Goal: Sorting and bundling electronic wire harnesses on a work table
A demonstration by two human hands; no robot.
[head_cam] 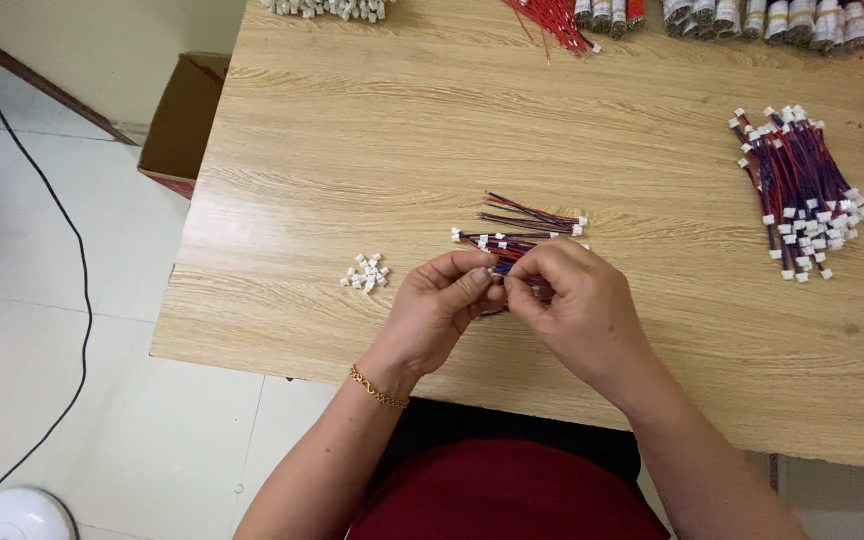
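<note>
right now both hands meet just above the near edge of the wooden table [352, 150]. the left hand [439, 305] has thumb and forefinger pinched shut on what looks like a small white plug, though the piece itself is mostly hidden between the fingertips. the right hand [574, 300] is closed too, its fingers pinching the end of a thin red and blue wire against that plug; working so close together likely steadies the tiny parts.

at about twelve o'clock from the hands, almost touching them, lies a small bunch of wires [522, 228] with white ends, kept within easy reach. at nine o'clock sits a little heap of loose white plugs [366, 271], handy for the left hand. well apart at two o'clock rests a big pile of finished-looking wires [802, 190]. red wires [552, 20] and rolls [752, 15] line the far edge at twelve to one o'clock. a cardboard box [184, 115] stands on the floor at ten o'clock.
</note>
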